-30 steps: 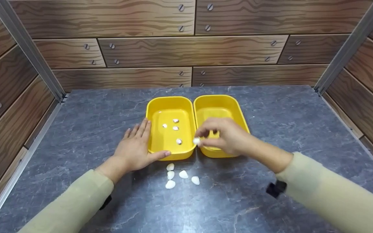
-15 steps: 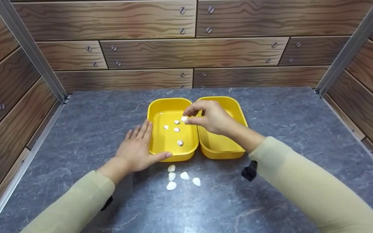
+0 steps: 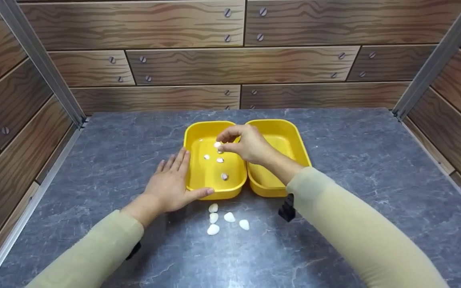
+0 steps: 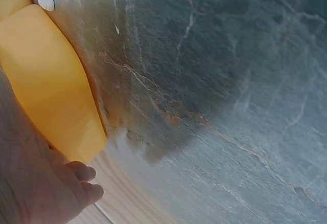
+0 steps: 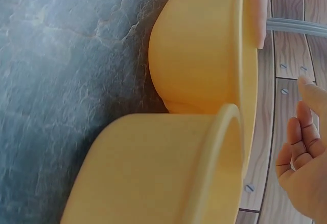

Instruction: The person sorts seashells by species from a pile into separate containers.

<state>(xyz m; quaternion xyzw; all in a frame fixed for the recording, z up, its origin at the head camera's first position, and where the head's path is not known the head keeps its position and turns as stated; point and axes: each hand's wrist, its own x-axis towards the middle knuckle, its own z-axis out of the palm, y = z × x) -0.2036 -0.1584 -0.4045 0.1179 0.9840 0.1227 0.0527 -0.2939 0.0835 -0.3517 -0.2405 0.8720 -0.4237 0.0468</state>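
Observation:
My right hand [image 3: 249,145] pinches a white seashell [image 3: 217,145] between thumb and fingertips, over the left yellow tub [image 3: 216,194]. Several small shells [image 3: 224,176] lie on that tub's floor. Against the tub's left side rests my left hand [image 3: 167,187], fingers straight and thumb along the front rim. From the left wrist, its fingertips show beside the yellow wall [image 4: 56,81]. The right wrist view has the right hand's curled fingers [image 5: 301,137] at its right edge; the pinched shell is hidden there.
A second yellow tub [image 3: 268,191] stands at the right of the first, partly behind my right forearm. In front of them, several white shells [image 3: 213,229] lie on the grey marbled table [image 3: 254,256]. Wood-patterned panels [image 3: 198,66] wall in the back and sides.
My right hand has carried the shell leftward and farther back, from the right tub's front to over the left tub. The left hand keeps its place on the tub.

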